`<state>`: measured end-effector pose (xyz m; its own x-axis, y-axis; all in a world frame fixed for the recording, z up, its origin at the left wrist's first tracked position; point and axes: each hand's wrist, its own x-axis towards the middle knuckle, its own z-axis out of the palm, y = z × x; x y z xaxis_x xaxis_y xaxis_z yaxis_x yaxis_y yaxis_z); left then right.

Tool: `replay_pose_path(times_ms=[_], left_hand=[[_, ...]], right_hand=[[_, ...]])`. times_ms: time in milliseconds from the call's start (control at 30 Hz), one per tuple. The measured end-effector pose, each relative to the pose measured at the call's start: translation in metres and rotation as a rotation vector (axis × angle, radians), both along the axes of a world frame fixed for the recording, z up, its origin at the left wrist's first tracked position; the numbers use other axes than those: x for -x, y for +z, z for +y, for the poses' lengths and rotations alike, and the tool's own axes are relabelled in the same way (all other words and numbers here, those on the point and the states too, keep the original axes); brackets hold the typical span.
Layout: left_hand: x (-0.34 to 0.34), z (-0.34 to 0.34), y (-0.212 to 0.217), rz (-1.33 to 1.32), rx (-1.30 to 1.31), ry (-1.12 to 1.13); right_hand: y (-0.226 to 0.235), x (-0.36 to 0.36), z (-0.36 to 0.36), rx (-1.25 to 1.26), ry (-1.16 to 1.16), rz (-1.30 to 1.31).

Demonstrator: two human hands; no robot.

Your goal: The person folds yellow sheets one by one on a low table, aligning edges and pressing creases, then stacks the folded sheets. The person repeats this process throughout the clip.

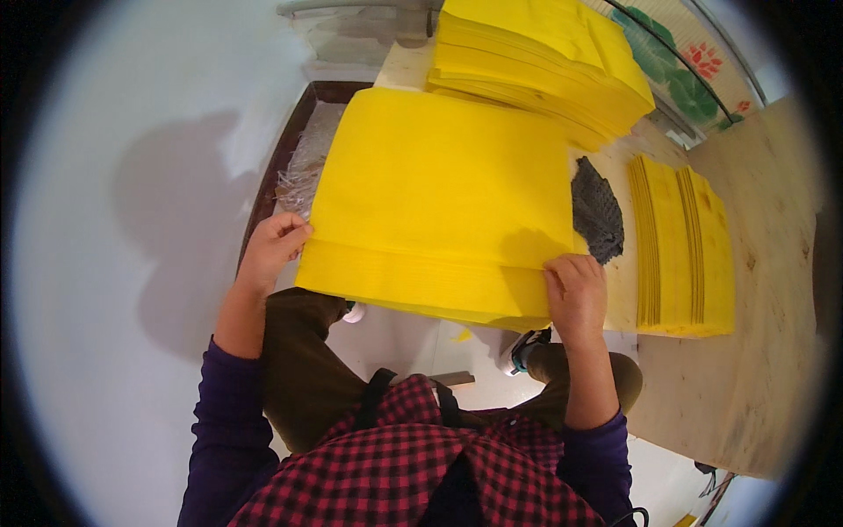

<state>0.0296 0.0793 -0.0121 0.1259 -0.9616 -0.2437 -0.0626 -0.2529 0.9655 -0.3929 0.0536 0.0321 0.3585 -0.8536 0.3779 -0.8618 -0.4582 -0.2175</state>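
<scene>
The table, pale wood, shows between and around the yellow goods. Across the centre of the frame lies the broad yellow sheet, mostly flat, with a straight crease near its lower edge marking off a long band; this lower edge sits above the person's knees. At the top of the frame, just beyond it, rises a thick yellow stack of many layers, its edges wavy. Right of centre, well apart from the sheet, a folded yellow bundle shows close-packed layers. At upper left, a dark-rimmed box holds clear, stringy material. A dark grey cloth lies crumpled just beside the sheet's right edge. The right hand is at the sheet's lower right corner, fingers closed on the band's end. The left hand, left of centre, has thumb and forefinger pinched together on the sheet's left edge by the crease.
</scene>
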Motion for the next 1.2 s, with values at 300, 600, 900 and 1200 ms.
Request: replay_pose_path(times_ms=[300, 600, 900, 1200], left_hand=[[0.000, 0.006, -0.002, -0.054, -0.032, 0.017], [0.000, 0.001, -0.007, -0.118, -0.006, 0.121], [0.010, -0.037, -0.017, 0.096, 0.197, 0.048], [0.022, -0.083, -0.011, 0.162, 0.055, 0.025]], right_hand=[[-0.001, -0.003, 0.003, 0.006, 0.034, -0.033], [-0.003, 0.013, 0.003, -0.255, -0.152, -0.717], [-0.028, 0.030, -0.029, -0.614, -0.171, -1.071], [-0.017, 0.011, -0.035, -0.784, -0.239, -0.932]])
